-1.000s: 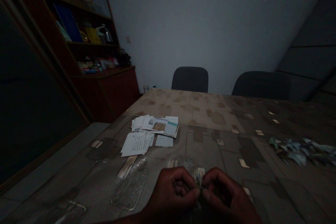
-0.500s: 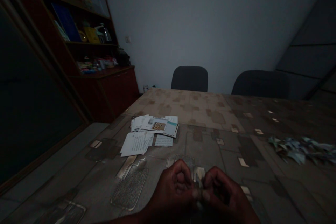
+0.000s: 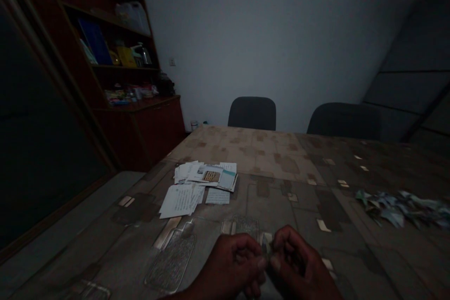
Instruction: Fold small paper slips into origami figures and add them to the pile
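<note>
Low in the head view, above the near part of the table, my left hand (image 3: 236, 260) and my right hand (image 3: 298, 260) are close together, fingers curled. Between their fingertips is a small piece of folded paper (image 3: 266, 245), its pointed tip sticking up. Both hands pinch it, and the fingers and the dim light hide most of it. Farther off, left of centre, lie loose stacks of printed paper sheets (image 3: 179, 199). A pile of folded paper pieces (image 3: 397, 208) lies on the table to the right.
A patterned cloth covers the table (image 3: 253, 150). Two dark chairs stand along its far side, one chair (image 3: 251, 112) near the middle and another chair (image 3: 342, 119) to the right. On the left is a red-brown cabinet (image 3: 154, 124) with filled shelves.
The view has tilted up slightly, so things sit lower in the picture. My fingers have shifted on the folded paper, and the left fingers now hang lower beneath it.
</note>
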### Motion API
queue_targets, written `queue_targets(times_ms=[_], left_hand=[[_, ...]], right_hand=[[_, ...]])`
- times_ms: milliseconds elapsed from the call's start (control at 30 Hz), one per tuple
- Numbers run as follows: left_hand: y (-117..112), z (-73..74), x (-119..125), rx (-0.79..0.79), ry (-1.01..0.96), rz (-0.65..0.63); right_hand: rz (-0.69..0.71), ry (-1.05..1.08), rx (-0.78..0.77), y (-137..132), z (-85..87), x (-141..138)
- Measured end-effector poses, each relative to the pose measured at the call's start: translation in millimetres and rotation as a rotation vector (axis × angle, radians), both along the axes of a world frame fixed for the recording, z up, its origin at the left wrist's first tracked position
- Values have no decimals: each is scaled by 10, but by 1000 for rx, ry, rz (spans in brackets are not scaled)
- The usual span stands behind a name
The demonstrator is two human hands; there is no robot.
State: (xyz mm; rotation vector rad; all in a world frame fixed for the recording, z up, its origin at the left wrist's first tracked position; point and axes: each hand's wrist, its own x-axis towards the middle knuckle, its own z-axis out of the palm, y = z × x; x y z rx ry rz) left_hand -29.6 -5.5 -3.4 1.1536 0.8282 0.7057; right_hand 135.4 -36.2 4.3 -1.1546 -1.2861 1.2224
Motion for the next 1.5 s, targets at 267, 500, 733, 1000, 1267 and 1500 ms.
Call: queue_targets(times_ms=[267,500,733,1000,1267,1500], left_hand=[[31,-7,-19,4,26,83],[30,-61,-20,13,26,74],[14,-47,-28,84,61,3],[12,37,22,157,121,107],[15,-2,-21,203,158,90],[13,-12,3,81,72,27]], right_hand=[[50,-263,58,15,-5,57],[128,-422,127,7,-9,50],[143,-513,209,25,-49,83],[127,-516,208,22,-16,82],[139,-480,171,17,-101,25],[223,-518,238,67,-209,73]])
